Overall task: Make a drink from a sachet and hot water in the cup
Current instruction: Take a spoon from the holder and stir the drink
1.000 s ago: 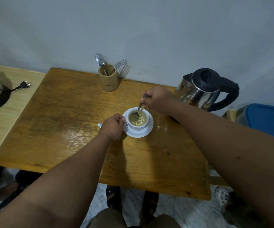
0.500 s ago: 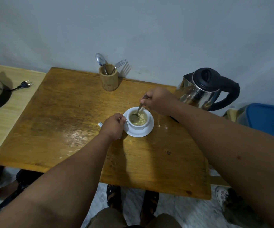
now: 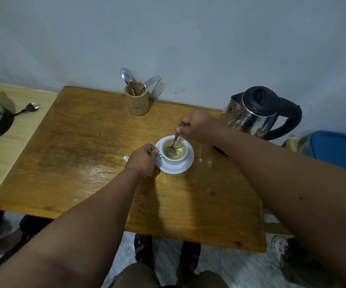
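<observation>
A white cup [image 3: 175,151] is seen on a white saucer [image 3: 176,168] near the middle of the wooden desk [image 3: 84,152], filled with a pale, swirled drink. A spoon [image 3: 173,144] is held in it by the right hand [image 3: 200,126]: its long axis is tilted, the bowl lying low in the drink toward the near left and the handle rising toward the far right, where it is pinched between the fingers [image 3: 181,129]. The handle's upper end is hidden inside that hand. The cup's handle, pointing left, is gripped by the left hand [image 3: 144,160], whose curled fingers cover it almost wholly. A small white scrap [image 3: 126,157] is partly hidden behind this hand and cannot be identified. A steel kettle [image 3: 257,113] stands at the far right and a wooden holder [image 3: 136,98] with 1 spoon and 1 fork at the far edge.
</observation>
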